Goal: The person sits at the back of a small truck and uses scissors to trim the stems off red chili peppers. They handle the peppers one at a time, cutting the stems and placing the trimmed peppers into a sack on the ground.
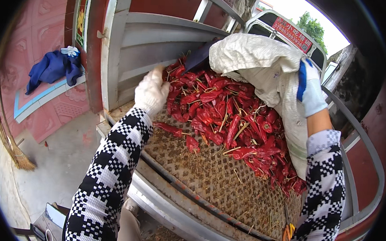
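Dried red chili peppers [220,109] lie heaped on the rusty patterned metal bed of a truck. My left hand [151,93], in a white knit glove, is at the heap's left edge. Its thumb stands apart from the fingers, whose tips are slightly blurred, and I see nothing held in it. My right hand [312,88] wears a white glove with blue on the palm side. It is closed on the edge of a white woven sack [255,55], which drapes over the back and right side of the heap. The sack's mouth is hidden.
Metal side rails [117,48] border the truck bed, with the cab [271,25] beyond. Something with orange loops [289,232] lies at the bed's near right corner. A straw broom [18,155] leans at left, and dark blue cloth [53,70] lies on a tiled ledge.
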Action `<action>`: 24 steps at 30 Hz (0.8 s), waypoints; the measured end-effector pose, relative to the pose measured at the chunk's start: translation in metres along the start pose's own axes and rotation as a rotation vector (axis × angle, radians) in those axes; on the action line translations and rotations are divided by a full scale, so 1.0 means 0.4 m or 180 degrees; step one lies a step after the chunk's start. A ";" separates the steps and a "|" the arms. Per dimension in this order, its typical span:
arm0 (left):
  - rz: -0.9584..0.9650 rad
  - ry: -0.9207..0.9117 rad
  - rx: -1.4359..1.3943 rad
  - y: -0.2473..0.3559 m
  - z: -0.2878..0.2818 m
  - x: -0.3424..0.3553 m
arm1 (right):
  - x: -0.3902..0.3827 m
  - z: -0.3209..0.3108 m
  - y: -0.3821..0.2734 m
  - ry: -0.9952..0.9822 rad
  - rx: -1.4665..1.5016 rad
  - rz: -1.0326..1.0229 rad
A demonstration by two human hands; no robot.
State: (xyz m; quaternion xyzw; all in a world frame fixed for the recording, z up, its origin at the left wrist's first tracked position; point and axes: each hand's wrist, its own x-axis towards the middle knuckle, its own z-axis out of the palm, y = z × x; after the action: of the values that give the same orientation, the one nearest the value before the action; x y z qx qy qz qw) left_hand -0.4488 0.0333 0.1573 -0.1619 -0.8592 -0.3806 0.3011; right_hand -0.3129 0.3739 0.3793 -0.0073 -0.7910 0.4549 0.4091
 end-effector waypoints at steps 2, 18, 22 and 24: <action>-0.0080 0.0321 -0.0015 -0.099 0.048 0.024 | -0.044 0.051 -0.052 -0.0205 0.1183 0.0789; 0.0536 -0.1136 0.0807 -0.185 0.252 0.182 | -0.114 -0.036 0.055 -0.0513 -0.3575 -0.2596; -0.0284 -0.1422 -0.0451 -0.121 0.294 0.149 | -0.093 -0.055 0.089 -0.0691 -0.2865 -0.2265; -0.0583 -0.1343 -0.2399 -0.125 0.323 0.150 | -0.093 -0.045 0.107 -0.0639 -0.2648 -0.2102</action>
State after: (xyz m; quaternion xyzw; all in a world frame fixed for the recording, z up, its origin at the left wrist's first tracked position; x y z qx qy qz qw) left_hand -0.5711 0.1004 0.0997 -0.2577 -0.7139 -0.6511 0.0040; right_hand -0.2918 0.3975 0.3287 0.1238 -0.8997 -0.0512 0.4154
